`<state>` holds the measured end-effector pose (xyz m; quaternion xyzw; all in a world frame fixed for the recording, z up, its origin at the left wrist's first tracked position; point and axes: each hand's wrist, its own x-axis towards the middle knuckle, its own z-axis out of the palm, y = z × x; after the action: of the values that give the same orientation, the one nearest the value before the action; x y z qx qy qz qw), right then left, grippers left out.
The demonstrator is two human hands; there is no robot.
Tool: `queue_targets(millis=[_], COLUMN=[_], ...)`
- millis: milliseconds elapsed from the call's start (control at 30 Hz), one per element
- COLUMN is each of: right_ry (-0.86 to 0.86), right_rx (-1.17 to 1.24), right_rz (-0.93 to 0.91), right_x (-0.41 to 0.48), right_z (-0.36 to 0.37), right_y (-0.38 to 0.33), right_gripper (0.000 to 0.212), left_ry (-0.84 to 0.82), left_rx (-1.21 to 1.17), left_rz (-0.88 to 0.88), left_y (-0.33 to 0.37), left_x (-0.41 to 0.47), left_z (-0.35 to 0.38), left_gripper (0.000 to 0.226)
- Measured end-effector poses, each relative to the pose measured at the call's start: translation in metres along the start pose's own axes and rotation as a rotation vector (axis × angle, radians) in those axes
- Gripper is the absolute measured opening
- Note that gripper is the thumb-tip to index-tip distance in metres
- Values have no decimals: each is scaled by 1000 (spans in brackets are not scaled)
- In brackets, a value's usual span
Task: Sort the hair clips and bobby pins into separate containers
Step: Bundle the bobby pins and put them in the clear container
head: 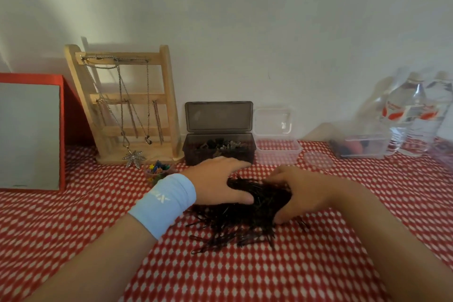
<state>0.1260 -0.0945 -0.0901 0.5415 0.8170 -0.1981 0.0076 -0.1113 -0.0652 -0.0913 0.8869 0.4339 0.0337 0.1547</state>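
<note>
A heap of black bobby pins (pixel 241 218) lies on the red-and-white cloth in the middle. My left hand (pixel 217 180), with a light blue wristband, curls over the heap's left top. My right hand (pixel 302 193) cups the heap from the right, fingers curled into the pins. Behind stands a dark box (pixel 218 152) with its lid up, holding hair clips. To its right is a clear container (pixel 278 151), its lid leaning on the wall. A small cup of coloured clips (pixel 157 170) sits left of my left hand.
A wooden jewellery rack (pixel 125 105) with chains stands at the back left, beside a red-framed board (pixel 31 132). A small clear lid (pixel 317 159), a clear tub (pixel 360 147) and water bottles (pixel 414 115) are at the back right. White wall behind.
</note>
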Motion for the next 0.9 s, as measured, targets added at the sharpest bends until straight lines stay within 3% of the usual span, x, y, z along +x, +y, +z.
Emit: queue_targets(millis=[67, 133, 233, 367, 700, 900], right_ry=[47, 116, 181, 219, 150, 89], right_rx=[-27, 6, 61, 11, -129, -232], right_rz=[-3, -33, -48, -40, 48, 144], right_x=[0, 2, 3, 9, 21, 39], right_z=[6, 10, 11, 13, 10, 16], right_y=[1, 3, 9, 9, -3, -4], right_gripper=[66, 54, 37, 33, 32, 36], left_ry=[-142, -210, -210, -166, -150, -107], left_rx=[88, 180, 187, 111, -25, -62], left_rz=[45, 55, 19, -28, -45, -23], left_y=[19, 29, 33, 30, 17, 15], left_x=[13, 26, 40, 52, 59, 62], left_z=[6, 14, 12, -2, 2, 4], left_gripper=[111, 116, 94, 55, 46, 28])
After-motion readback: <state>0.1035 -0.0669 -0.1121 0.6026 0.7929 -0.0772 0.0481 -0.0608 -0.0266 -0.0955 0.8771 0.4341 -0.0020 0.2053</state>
